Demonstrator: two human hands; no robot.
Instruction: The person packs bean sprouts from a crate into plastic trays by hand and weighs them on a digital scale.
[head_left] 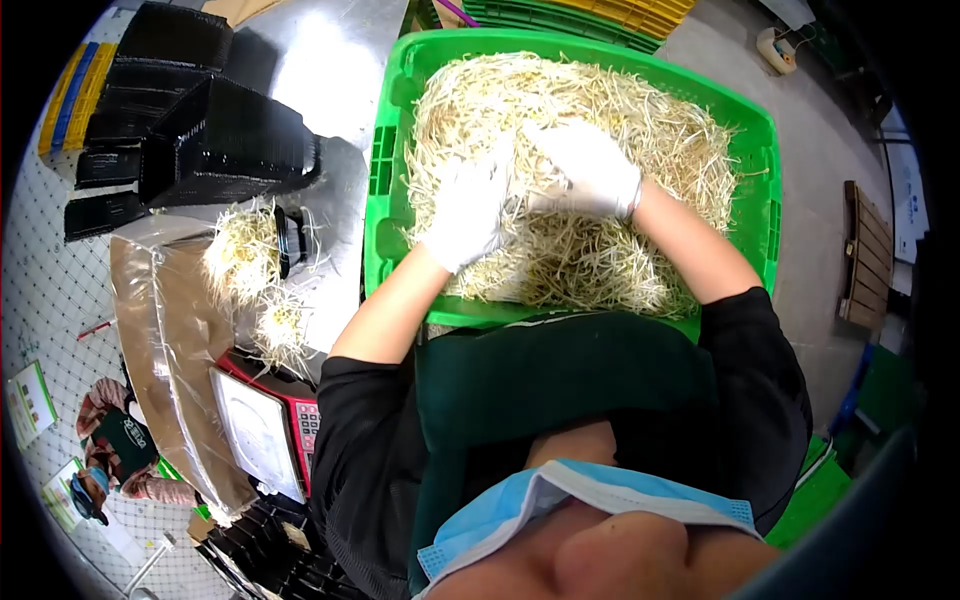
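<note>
Both of my hands wear white gloves and are in the green crate (394,90), which is filled with pale bean sprouts (670,120). My left hand (468,212) lies on the left part of the sprouts, its fingers pointing away from me. Close beside it on the right, my right hand (583,168) has its fingers curled around some sprouts. Strands show in the gap between the two hands. The fingertips of my left hand are partly lost among the sprouts, so its grip is unclear.
Stacked black trays (215,140) stand on the metal table (340,190) at the left. Near them are a sprout-filled tray (290,242), a loose sprout pile (282,328), a plastic-covered box (170,340) and a red scale (305,425). Another person (122,440) is at the lower left.
</note>
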